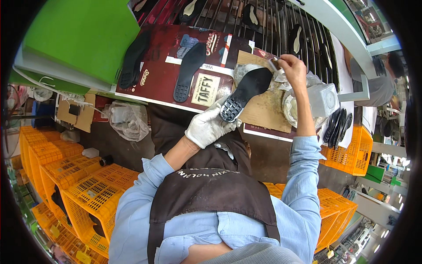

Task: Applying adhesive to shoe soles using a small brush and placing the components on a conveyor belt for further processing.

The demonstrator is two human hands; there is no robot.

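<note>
My left hand (pixel 209 126), in a white glove, is closed around the heel end of a black shoe sole (pixel 246 92). The grid-patterned heel of that sole faces up, and its toe end points away to the right. My bare right hand (pixel 293 70) is raised beyond the toe, pinching a small brush-like tool (pixel 275 65) whose details are too small to make out. Below the right hand are crumpled clear plastic and a plastic-covered bowl (pixel 290 110). On the table to the left lie another black sole (pixel 190 72) and a stack of black soles (pixel 134 59).
A stained cardboard sheet (pixel 259 110) covers part of the table. A clear plastic container (pixel 324 100) stands right of the bowl. Beyond runs a rack of metal rollers (pixel 228 17) bearing soles. A green machine housing (pixel 83 39) is at left; orange crates (pixel 94 193) flank me.
</note>
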